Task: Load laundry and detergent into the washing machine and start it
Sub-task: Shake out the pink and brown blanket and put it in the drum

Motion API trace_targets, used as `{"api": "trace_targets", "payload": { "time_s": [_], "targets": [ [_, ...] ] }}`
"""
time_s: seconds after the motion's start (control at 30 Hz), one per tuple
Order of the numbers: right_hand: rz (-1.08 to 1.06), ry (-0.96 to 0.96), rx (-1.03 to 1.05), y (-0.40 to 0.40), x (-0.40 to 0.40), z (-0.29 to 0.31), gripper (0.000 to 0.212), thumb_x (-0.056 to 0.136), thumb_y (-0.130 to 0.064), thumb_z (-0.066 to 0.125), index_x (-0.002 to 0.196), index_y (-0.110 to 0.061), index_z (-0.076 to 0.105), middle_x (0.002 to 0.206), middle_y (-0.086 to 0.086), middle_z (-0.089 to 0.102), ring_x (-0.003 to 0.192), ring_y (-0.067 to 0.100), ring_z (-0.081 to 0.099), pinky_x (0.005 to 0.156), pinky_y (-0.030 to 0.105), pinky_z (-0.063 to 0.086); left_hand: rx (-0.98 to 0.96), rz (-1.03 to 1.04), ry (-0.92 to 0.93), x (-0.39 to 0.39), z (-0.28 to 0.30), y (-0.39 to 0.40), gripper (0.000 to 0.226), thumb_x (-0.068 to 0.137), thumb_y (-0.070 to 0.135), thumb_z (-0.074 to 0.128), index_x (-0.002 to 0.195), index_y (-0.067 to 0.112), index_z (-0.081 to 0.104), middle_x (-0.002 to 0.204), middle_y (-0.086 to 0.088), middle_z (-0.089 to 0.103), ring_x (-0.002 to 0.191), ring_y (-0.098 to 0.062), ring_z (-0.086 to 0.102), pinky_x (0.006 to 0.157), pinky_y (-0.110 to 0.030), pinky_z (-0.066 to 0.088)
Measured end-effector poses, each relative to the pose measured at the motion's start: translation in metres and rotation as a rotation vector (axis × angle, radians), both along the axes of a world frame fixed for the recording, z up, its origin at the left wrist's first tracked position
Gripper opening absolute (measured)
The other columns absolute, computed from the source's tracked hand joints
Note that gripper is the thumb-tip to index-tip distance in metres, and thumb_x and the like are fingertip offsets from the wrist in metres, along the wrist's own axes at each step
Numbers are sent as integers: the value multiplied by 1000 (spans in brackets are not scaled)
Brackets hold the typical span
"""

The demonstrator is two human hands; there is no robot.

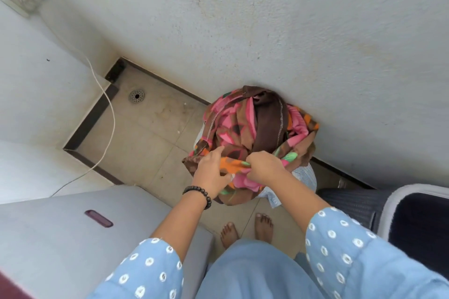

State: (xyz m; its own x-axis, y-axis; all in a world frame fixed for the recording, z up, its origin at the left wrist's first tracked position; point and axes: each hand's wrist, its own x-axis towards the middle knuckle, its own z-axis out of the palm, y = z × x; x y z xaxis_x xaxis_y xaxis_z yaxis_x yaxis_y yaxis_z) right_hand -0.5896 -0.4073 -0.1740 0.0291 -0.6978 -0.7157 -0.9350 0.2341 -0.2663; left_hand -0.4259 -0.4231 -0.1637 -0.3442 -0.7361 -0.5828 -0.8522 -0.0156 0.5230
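Lift the whole bundle in one go, so nothing drops on the floor. Get both hands well into the cloth before you pull up, then swing it to your left, where the washing machine is. Its grey lid looks closed, so you may need a free hand to open it first.

Far out to the left of your hands, a white cord runs down the wall, and a small drain sits in the floor.

Your left hand has its fingers mostly straight. They rest on the bright flowered cloth, and one finger points forward. It is not holding on yet. A dark bead bracelet is on that wrist.

Your right hand is just beside it. Its fingers are curled tight and pinch a fold of the same cloth.

The cloth is piled right under and in front of both hands, on top of something pale that I cannot make out. To the right of your right hand is a dark basket with a white rim.
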Motion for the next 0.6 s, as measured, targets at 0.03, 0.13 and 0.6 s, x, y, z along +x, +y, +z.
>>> {"api": "trace_targets", "payload": {
  "time_s": [0.03, 0.13, 0.6],
  "targets": [
    [-15, -56, -11, 4, -1, 8, 6, 82, -17, 58, 86, -19, 63, 90, 4, 65, 96, 28, 65, 68, 29, 43, 1, -56, -8, 2, 2, 0, 81, 86, 31, 72, 152, 20, 28, 158, -5, 29, 147, -22, 22, 116, -36, 24],
    [-56, -237, -25, 15, -10, 40, 23, 75, -14, 53, 85, -26, 70, 73, -5, 67, 76, 15, 63, 63, 29, 47, -15, -299, -63, 7, 10, 1, 70, 80, 39, 76, 142, 29, 44, 163, -1, 14, 152, -21, 1, 122, -47, 9],
    [-597, -940, -596, 56, -60, 190, 29, 76, 4, 45, 82, -11, 70, 74, 24, 70, 62, 46, 64, 62, 63, 52, -187, -299, -137, 27, 70, 20, 12, 87, 41, 62, 93, 32, 59, 91, 7, 59, 111, -22, 50, 98, -40, 40]
  ]
}}
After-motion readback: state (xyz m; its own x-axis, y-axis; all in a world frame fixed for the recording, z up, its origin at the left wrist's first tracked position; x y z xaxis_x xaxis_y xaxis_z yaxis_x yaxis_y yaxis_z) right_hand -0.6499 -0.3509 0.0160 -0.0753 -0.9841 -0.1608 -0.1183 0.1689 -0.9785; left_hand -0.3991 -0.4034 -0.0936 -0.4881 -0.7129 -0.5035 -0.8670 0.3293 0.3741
